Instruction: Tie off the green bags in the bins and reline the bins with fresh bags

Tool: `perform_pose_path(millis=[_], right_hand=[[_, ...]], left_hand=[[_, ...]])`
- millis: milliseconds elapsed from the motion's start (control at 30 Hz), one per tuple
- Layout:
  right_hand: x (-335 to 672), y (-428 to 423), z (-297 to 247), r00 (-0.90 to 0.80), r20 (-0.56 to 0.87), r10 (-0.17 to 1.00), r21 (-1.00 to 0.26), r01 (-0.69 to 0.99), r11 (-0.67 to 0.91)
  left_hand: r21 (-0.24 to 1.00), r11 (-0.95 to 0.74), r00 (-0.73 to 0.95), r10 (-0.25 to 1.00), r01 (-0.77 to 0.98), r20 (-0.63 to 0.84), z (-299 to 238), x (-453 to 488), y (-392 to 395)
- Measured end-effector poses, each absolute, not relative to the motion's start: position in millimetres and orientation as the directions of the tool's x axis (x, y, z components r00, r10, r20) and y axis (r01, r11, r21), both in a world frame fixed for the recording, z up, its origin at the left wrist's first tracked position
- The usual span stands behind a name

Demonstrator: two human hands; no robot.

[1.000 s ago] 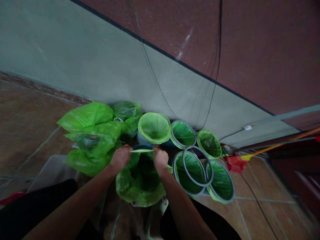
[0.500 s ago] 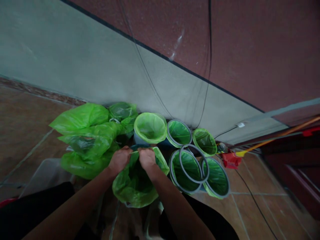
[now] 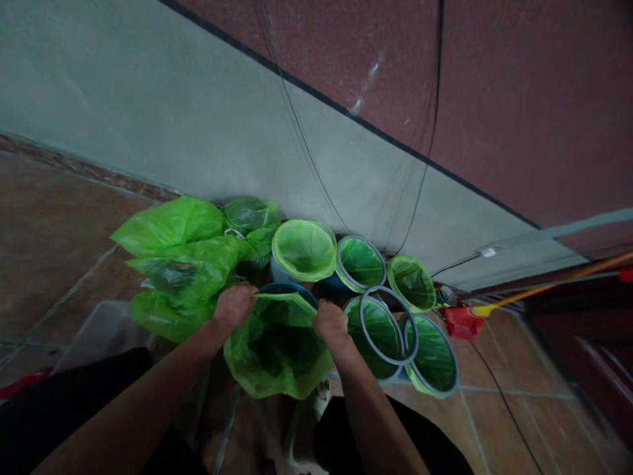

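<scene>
A green plastic bag lines a dark blue bin, whose far rim shows behind the bag's edge. My left hand is closed on the far left part of the bag's mouth. At the far right of the mouth, my right hand grips the same edge. Between my hands the edge is drawn taut, and the bag hangs open with a dark inside. Its near side drapes outward and hides the rest of the bin.
Left lie several full green bags beside a clear plastic tub. A lined bin stands by the wall, with more lined bins to the right. One loose grey ring rests across them. A red dustpan lies farther right.
My hands have moved apart, the right one going right, and the bag's far edge is stretched wider between them. The view has shifted slightly.
</scene>
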State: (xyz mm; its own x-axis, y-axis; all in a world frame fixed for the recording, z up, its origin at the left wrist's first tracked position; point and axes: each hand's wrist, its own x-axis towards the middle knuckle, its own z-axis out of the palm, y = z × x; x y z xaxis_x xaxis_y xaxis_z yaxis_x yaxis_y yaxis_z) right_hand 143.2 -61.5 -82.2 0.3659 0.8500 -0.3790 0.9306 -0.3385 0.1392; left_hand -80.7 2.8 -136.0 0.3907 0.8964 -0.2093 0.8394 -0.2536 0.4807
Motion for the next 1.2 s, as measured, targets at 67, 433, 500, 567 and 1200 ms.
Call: perform_pose_path(millis=[67,433,500,567,1200], right_hand=[[127,-60,-83,0.233,-0.338,0.912,0.058,0.972,-0.227],[114,-27,-109,0.154,-0.311,0.938,-0.063,0.981,-0.182],[125,-32,-108,0.235,-0.303,0.924,-0.051,0.964,-0.262],[137,-39,-106,0.319,-0.271,0.908,-0.051,0.937,-0.344],[97,-45,-101,0.074,-0.295,0.953,-0.016,0.997,-0.082]], left_hand=[[0.44,-0.308,0.422,0.887,0.844,-0.188,-134,-77,0],[0.382,-0.346,0.44,0.877,0.857,-0.194,-123,-75,-3],[0.372,-0.319,0.417,0.882,0.871,-0.22,-123,-77,-2],[0.355,-0.284,0.387,0.884,0.891,-0.262,-124,-78,0],[0.364,-0.252,0.35,0.906,0.897,-0.236,-119,-71,-2]])
